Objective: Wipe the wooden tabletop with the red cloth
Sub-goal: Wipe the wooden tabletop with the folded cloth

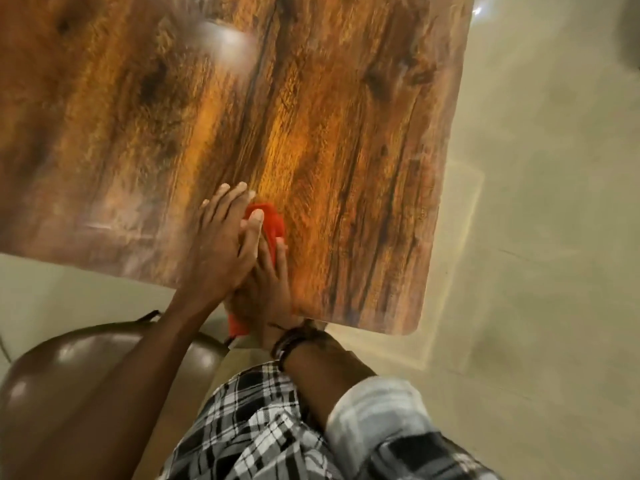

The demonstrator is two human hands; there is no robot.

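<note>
Near edge of tabletop | left hand over right hand, fingers flat, pressing red cloth

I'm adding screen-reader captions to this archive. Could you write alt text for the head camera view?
Two hands, the left hand laid over the right hand, press a red cloth onto a wooden tabletop close to its near edge. A brown chair sits at lower left.

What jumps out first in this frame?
The red cloth, bright against the wooden tabletop near its front edge. Both hands are stacked on it: the left hand lies flat over the right hand. A brown chair sits lower left.
</note>
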